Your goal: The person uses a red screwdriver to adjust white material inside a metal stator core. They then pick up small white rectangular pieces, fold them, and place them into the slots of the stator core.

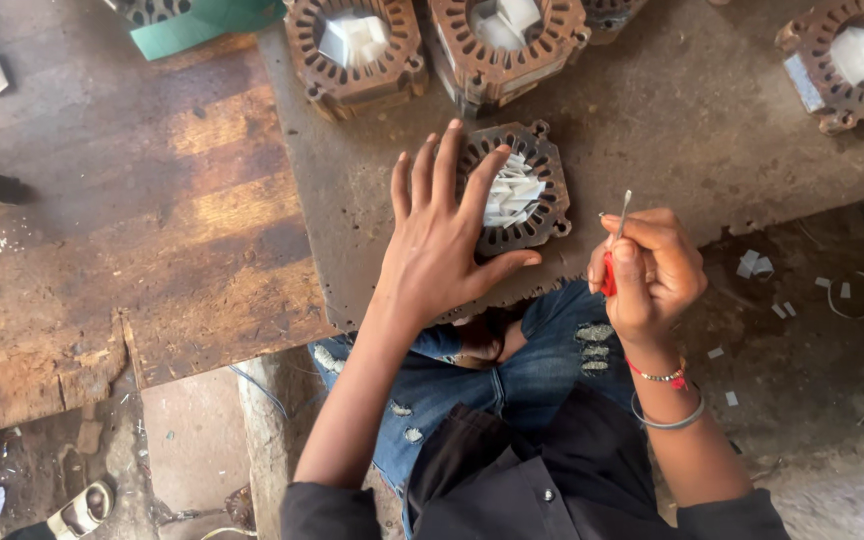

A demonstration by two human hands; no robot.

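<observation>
1. Left hand [442,235] lies flat, fingers spread, on the slotted metal core [514,188] stuffed with white paper strips.
2. Core sits near the worktop [672,120] front edge.
3. Right hand [649,268] grips a red-handled tool [613,250] just beyond that edge, beside the core.
4. Bare worktop lies between this core and three others [355,52] at the back.

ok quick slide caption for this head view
Left hand steadies a slotted motor stator core on the workbench while the right hand holds a red-handled tool.

The left hand [442,240] lies spread on a slotted metal core [517,190] stuffed with white paper strips; just beside it, the right hand [647,270] grips a red-handled tool [612,250] upright above the bench [352,200].
</observation>
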